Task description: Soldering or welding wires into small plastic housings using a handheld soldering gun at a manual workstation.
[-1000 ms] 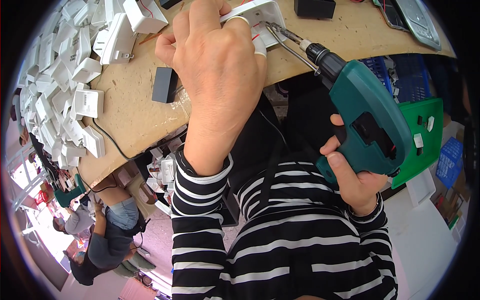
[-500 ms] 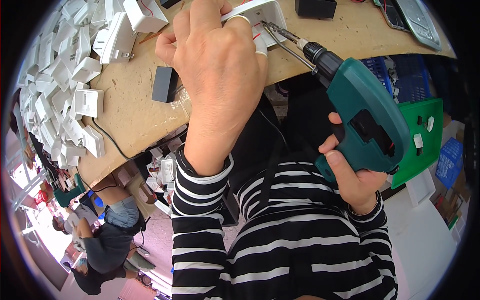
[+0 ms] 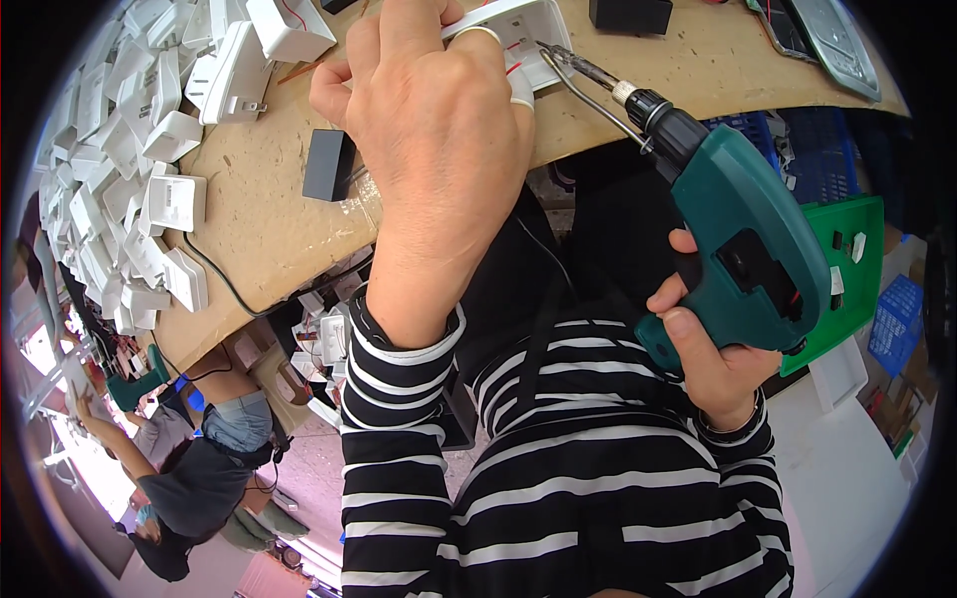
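My left hand (image 3: 434, 140), with white covers on two fingertips, is closed at the near left side of a white plastic charger housing (image 3: 546, 28) at the table's edge. Short red wire ends (image 3: 513, 69) show inside the housing; the fingertips are partly hidden. My right hand (image 3: 720, 367) grips the handle of a green soldering gun (image 3: 743, 234). Its metal tip (image 3: 558, 57) and thin feed tube point into the housing's right side. Whether the tip touches anything there I cannot tell.
A big heap of white housings (image 3: 125, 169) covers the table's left. Black boxes (image 3: 327, 164) lie near my left wrist and at the far edge (image 3: 630, 14). A green tray (image 3: 847, 269) stands on the right. Another person (image 3: 204, 488) is at lower left.
The soldering gun and my right hand have shifted slightly right, drawing the tip back toward the housing's right side. My left hand stays nearly still. The other person has raised an arm.
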